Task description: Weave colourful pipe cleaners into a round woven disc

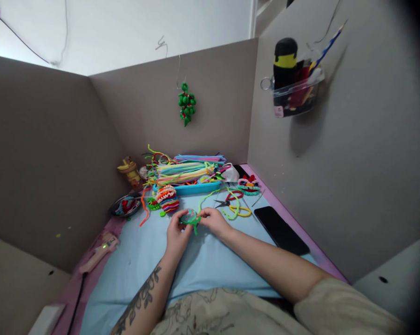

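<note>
— What is sitting between the hands?

— A small green coiled pipe-cleaner piece with a pink centre, lying low over the blue mat, near its far half. A green tail is hanging off its near side.

— How are the hands holding it?

— The left hand is pinching its left edge, fingers curled in tight with the thumb on top. The right hand is gripping the right edge with its fingertips, the other fingers folded in. Both are closed on the piece, almost touching each other.

— What is crowding them?

— Just beyond, striped finished coils are lying to the left, scissors and a yellow loop to the right. Behind those a blue tray is carrying a heap of coloured pipe cleaners. A black phone is lying near the right wall, a metal dish and a pink glue gun off the mat's left edge.

— And open room?

— The near part of the mat, between the forearms and toward the person's lap, is lying bare. Grey partition walls are closing in left, back and right; a green ornament is hanging on the back one.
</note>
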The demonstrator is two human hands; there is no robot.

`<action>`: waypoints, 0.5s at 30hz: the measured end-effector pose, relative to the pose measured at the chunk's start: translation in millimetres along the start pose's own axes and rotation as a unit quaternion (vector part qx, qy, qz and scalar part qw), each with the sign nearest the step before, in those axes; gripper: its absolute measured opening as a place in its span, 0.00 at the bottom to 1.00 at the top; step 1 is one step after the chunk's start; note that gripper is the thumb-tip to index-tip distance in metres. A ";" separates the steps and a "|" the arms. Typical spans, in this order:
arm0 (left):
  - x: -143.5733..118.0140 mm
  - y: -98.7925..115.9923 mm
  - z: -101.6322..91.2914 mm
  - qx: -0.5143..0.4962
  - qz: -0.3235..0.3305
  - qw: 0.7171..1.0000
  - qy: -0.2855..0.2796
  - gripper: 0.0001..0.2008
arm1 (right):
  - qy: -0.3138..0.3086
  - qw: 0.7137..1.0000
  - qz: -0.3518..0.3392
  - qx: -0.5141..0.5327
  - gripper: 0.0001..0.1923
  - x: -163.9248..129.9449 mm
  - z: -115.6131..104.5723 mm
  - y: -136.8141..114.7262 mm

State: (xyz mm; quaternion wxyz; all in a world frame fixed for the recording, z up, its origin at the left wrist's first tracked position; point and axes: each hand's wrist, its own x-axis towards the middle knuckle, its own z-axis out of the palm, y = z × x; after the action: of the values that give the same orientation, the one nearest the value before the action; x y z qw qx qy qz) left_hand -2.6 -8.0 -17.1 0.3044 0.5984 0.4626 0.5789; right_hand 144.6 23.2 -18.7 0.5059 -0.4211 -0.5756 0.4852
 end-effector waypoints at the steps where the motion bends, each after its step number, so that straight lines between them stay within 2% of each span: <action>1: 0.7 -0.6 -0.2 -0.003 -0.003 1.000 0.003 0.19 | -0.004 1.000 -0.013 -0.011 0.06 -1.2 0.5 -0.8; 4: 2.7 -0.4 -1.0 -0.032 -0.018 0.999 0.016 0.18 | -0.019 0.997 -0.044 -0.054 0.06 -5.1 2.0 -1.7; 8: 4.1 3.0 -1.4 -0.055 -0.046 0.997 0.037 0.18 | -0.038 0.988 -0.090 -0.122 0.18 -11.4 5.9 -0.9; 15: 2.6 9.1 1.9 -0.051 -0.055 0.996 0.041 0.17 | 0.033 0.973 -0.113 -0.199 0.17 -20.4 20.9 -6.6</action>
State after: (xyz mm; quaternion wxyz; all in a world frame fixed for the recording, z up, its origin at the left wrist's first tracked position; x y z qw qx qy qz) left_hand 0.8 -8.9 -8.1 0.3463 0.5315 0.4769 0.6084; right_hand 126.6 -0.7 -16.1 0.4822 -0.4609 -0.6878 0.2862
